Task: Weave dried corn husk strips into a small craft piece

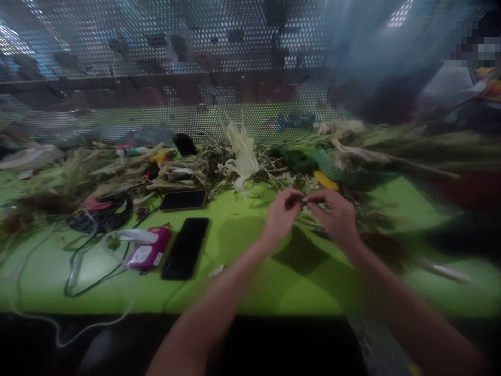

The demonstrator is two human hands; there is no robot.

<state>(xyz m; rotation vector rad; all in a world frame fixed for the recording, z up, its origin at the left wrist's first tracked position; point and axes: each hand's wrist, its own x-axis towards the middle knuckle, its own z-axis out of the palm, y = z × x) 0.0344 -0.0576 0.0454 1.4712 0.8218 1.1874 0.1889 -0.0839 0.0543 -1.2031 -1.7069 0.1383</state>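
Note:
My left hand (282, 214) and my right hand (333, 215) meet fingertip to fingertip above the green tabletop (238, 261). Both are closed in a pinch on something tiny and pale between them, too small and blurred to name. Just beyond the hands lie dry plant scraps and a yellow object (325, 180). A pale, husk-like figure or bundle (241, 154) stands upright to the left of them, its top frayed into strips. Beneath my right hand a dark, thin item is partly hidden.
Two dark phones, one near (185, 248) and one farther back (182, 200), lie left of my hands. Beside them are a purple tissue pack (150, 248) and loose cables (72, 266). Dried stalks and husks heap along a perforated screen (156, 89). A green basket (344, 167) sits at back right.

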